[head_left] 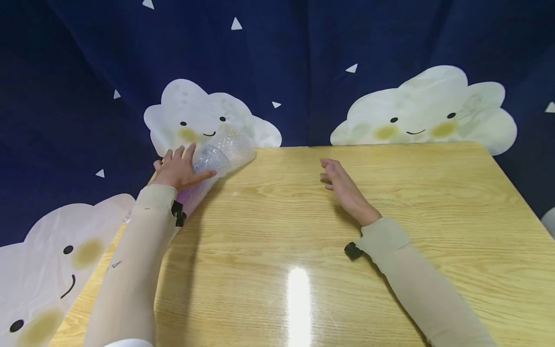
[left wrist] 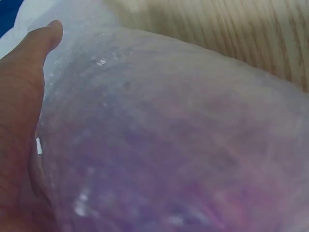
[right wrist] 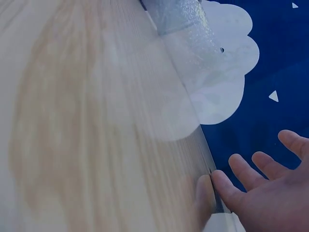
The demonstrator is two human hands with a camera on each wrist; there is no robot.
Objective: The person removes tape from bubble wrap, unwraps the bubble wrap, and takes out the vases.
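Note:
A translucent bubble-wrap bundle (head_left: pixel 216 160) lies along the far left edge of the table, with purple and pink colour showing through it. What it contains is too blurred to tell. My left hand (head_left: pixel 178 171) rests on the bundle with fingers spread and thumb out to the right. Close up in the left wrist view, the wrap (left wrist: pixel 159 135) fills most of the picture beside the thumb (left wrist: pixel 36 46). Holding nothing, my right hand (head_left: pixel 347 191) is over the far middle of the table, its fingers (right wrist: pixel 246 171) loosely extended in the right wrist view.
The wooden table (head_left: pixel 269 231) spreads across the front, with a bright light reflection near its middle. A dark blue curtain (head_left: pixel 299 62) with white triangles and smiling clouds (head_left: pixel 427 108) hangs behind it and at the left. Small black devices (head_left: pixel 353 251) sit at both wrists.

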